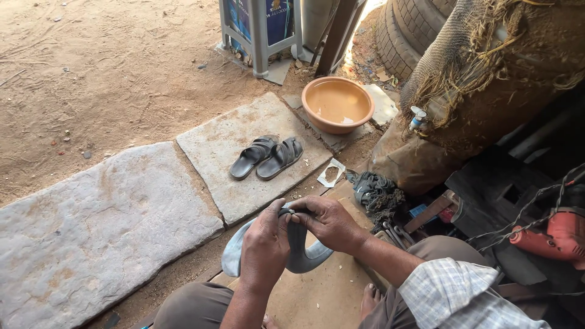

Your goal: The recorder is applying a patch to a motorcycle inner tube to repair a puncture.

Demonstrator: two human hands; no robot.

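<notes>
I see my left hand (265, 247) and right hand (327, 222) both clenched on a grey rubber inner tube (297, 247), folded between them above my knees. Beyond lie black sandals (266, 157) on a stone slab (231, 137), near a water basin (337, 103).

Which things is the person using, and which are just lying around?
In use:
- rubber inner tube, pinched by left hand and right hand

Lying about:
- pair of sandals
- basin of muddy water
- red power tool
- stacked tyres
</notes>
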